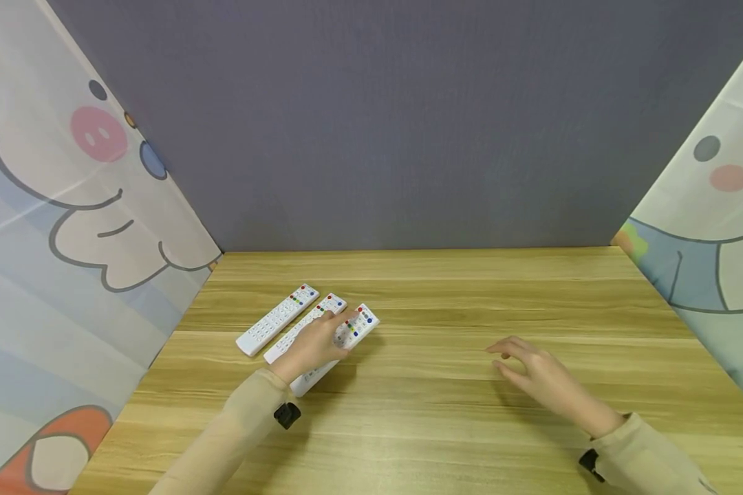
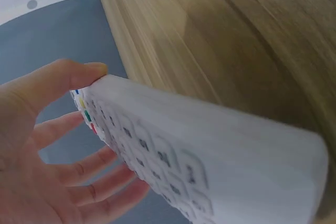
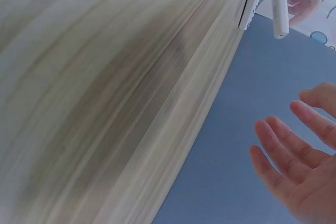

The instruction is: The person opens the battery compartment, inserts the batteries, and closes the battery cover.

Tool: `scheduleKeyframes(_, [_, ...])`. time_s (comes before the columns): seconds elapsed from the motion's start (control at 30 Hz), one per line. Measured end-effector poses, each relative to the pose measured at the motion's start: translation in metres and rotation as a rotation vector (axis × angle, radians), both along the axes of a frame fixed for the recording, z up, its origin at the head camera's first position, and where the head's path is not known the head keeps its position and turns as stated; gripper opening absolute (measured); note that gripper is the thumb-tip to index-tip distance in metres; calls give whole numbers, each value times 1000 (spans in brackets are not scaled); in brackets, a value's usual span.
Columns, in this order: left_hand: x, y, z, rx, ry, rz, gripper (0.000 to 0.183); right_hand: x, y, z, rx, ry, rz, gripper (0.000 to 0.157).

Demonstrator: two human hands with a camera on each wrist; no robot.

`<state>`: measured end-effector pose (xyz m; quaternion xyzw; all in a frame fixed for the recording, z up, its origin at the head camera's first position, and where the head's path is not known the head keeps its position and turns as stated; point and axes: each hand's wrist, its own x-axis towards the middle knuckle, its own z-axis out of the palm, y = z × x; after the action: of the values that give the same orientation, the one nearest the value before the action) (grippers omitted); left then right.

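Observation:
My left hand (image 1: 314,342) grips a white remote control (image 1: 358,330) by its sides, the thumb on the near edge and the fingers along the other. In the right wrist view, this held remote (image 3: 279,11) hangs above the table surface, its button face turned up in the head view. Two more white remotes lie to its left: the middle one (image 1: 283,349), partly covered by my left hand, and the leftmost one (image 1: 277,320). Over the right side of the table, my right hand (image 1: 539,375) hovers with loosely bent fingers and nothing in it.
A wood-grain table (image 1: 433,412) spreads beneath both hands. Behind it rises a dark grey panel (image 1: 408,124). Cartoon-printed curtains flank both sides, the left curtain (image 1: 31,289) and the right curtain (image 1: 718,275). Each wrist carries a small black device, such as the left wrist camera (image 1: 287,415).

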<state>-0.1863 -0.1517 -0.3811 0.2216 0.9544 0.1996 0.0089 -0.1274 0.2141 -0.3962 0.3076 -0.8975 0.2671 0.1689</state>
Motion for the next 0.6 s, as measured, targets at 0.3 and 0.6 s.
scheduleKeyframes(0.3, [-5, 0, -8, -37, 1, 7, 70, -2, 3, -1, -16, -16, -19, 25])
scheduleKeyframes(0.6, [-9, 3, -14, -84, -39, 54, 63, -2, 4, -1, -21, 0, -28, 27])
